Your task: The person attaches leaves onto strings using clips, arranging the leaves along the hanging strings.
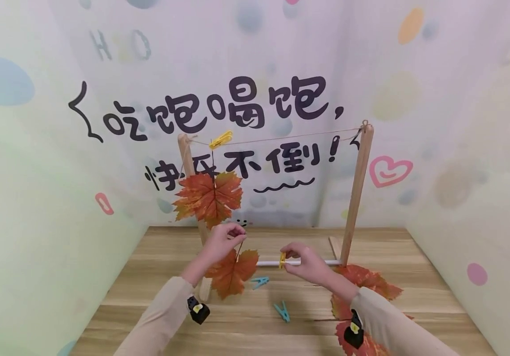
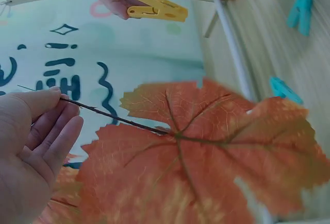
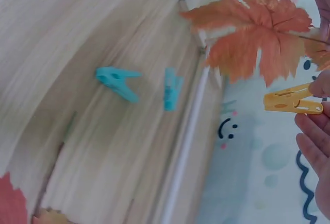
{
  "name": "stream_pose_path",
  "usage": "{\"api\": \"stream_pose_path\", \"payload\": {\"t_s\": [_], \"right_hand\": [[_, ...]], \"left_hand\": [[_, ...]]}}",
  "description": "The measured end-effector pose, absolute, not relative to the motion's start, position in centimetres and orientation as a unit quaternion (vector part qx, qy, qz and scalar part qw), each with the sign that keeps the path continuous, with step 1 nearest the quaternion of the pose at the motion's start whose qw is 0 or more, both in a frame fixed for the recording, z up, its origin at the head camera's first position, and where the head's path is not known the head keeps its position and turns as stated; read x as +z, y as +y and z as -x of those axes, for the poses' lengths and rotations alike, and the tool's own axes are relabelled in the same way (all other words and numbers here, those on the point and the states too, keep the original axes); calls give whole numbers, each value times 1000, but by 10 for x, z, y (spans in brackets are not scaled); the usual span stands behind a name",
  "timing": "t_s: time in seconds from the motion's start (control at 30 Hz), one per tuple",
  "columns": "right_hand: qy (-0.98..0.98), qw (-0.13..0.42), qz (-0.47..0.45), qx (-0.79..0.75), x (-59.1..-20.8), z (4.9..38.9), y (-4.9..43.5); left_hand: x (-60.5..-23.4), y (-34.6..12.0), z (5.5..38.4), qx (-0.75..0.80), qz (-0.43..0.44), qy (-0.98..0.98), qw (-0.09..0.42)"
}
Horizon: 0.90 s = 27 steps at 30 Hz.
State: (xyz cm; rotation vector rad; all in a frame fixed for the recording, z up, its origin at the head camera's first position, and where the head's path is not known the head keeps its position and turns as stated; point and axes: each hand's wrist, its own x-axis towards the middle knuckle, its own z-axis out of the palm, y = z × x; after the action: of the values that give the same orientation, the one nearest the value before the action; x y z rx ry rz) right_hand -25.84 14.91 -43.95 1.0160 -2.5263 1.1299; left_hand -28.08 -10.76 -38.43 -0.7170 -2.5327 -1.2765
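Note:
My left hand [image 1: 223, 241] pinches the thin dark stem of an orange-red artificial maple leaf [image 2: 201, 147], which hangs below the fingers in front of the frame's left post. A yellow clothespin [image 3: 291, 100] sits between the thumb and fingers of my right hand [image 1: 306, 262], to the right of that leaf. Above my left hand, another artificial leaf [image 1: 210, 197] hangs by its stem from a second yellow clothespin [image 1: 221, 140] on the string [image 1: 281, 137]. Both hands are below the string and apart from it.
Two blue clothespins [image 1: 261, 282] [image 1: 282, 311] lie on the wooden table [image 1: 299, 341]. More red-orange leaves [image 1: 370, 279] lie at the right under my right forearm. The frame has a right wooden post [image 1: 357, 198] and a white bottom bar [image 1: 268, 263].

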Motion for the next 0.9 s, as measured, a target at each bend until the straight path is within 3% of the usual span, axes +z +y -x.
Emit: {"api": "stream_pose_path", "payload": {"t_s": [0.33, 0.63, 0.9], "right_hand": [[-814, 145, -378, 416, -406, 266, 151], [-801, 78, -259, 534, -372, 276, 151], [-785, 90, -240, 564, -349, 278, 151]], "left_hand": [[-357, -97, 284, -451, 247, -847, 131], [-338, -89, 293, -469, 243, -836, 146], [-329, -82, 298, -482, 247, -826, 157]]}}
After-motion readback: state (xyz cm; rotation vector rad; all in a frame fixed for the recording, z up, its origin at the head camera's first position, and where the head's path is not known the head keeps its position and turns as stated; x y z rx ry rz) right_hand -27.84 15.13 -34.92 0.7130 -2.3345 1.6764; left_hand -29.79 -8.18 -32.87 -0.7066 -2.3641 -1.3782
